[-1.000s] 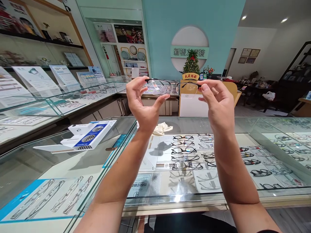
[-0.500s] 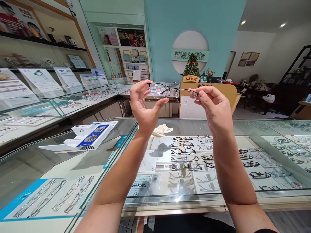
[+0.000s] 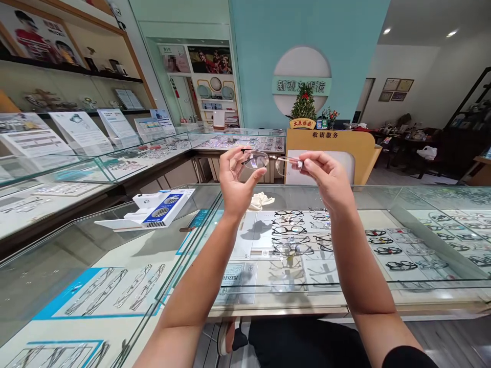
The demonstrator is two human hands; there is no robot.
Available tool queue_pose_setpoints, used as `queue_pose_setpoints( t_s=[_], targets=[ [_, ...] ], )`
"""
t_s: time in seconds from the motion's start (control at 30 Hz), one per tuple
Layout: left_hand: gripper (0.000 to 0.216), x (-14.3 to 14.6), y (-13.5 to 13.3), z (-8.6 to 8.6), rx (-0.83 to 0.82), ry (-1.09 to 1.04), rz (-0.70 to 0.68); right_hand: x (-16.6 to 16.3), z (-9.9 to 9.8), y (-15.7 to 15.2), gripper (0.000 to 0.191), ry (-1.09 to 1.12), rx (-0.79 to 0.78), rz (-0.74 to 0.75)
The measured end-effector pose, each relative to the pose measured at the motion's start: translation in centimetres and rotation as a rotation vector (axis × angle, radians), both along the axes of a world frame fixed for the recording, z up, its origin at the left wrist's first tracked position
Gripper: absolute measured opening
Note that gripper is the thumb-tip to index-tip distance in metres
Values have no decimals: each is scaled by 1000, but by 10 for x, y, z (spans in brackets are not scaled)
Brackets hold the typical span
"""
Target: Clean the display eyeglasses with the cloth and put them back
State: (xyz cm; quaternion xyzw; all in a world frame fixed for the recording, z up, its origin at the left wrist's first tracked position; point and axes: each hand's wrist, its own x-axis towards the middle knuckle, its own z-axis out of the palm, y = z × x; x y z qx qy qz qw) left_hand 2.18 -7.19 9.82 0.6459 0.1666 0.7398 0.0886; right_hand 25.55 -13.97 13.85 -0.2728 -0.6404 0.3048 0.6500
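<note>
A pair of eyeglasses [image 3: 255, 160] with a thin dark upper rim and clear lenses is held up in front of me, above the glass counter. My left hand [image 3: 238, 179] has its fingertips at the left end of the frame by the hinge, its thumb pointing right below the lens. At the other end, the thumb and fingers of my right hand [image 3: 326, 179] pinch the frame close to the right lens. A crumpled whitish cloth [image 3: 261, 201] rests on the counter top beyond my left wrist.
Under the counter glass sit rows of eyeglasses [image 3: 290, 230]. An open white and blue cardboard box [image 3: 163, 210] stands on the left counter. Behind are a yellow cashier desk [image 3: 356, 148] with a plant [image 3: 304, 105], and display cards [image 3: 80, 133] along the left cabinets.
Both hands have come down a little with the eyeglasses and drawn slightly closer together. The eyeglasses have tilted, and the view has shifted a little to the left.
</note>
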Motion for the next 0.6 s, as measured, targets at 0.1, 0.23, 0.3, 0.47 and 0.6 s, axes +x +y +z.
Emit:
queue_pose_setpoints(
  t_s=[0.1, 0.23, 0.3, 0.47, 0.6],
  targets=[
    [72, -10, -31, -15, -68, 55, 6, 1, -2, -24, 22, -132, -79, 0],
    [69, -21, -83, -34, -138, 187, 81, -5, -3, -57, 23, -418, -92, -15],
    [68, -24, -110, -42, -165, 235, 102, -10, -7, -71, 20, -520, -91, 23],
    [69, -33, -167, -60, -302, 261, 27, -20, -30, -99, 20, -574, -173, 202],
    [66, -45, -202, -74, -483, 252, -118, -28, -61, -119, 24, -459, -369, 390]
  ],
)
